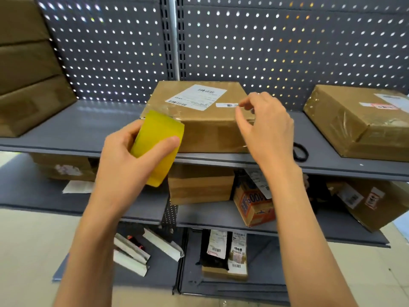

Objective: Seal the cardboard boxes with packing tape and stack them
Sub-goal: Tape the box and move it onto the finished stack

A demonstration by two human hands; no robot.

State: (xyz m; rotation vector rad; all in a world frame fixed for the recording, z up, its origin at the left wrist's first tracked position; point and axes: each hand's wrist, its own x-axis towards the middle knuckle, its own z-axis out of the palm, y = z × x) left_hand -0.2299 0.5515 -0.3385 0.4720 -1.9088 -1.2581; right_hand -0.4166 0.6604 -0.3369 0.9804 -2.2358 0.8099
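Head | left hand [124, 160] grips tape [158, 147] | right hand [265, 127] pinches tape end over box [199, 120], frame centre

Backlight glints through the pegboard [287, 52]; wide-angle edges bend, slightly soft.

Head-worn view, facing forward and down, close to shelf [243, 160]

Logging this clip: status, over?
Left hand grips tape roll. Right hand pinches tape end over box. Scissors beside box, nothing blocking.
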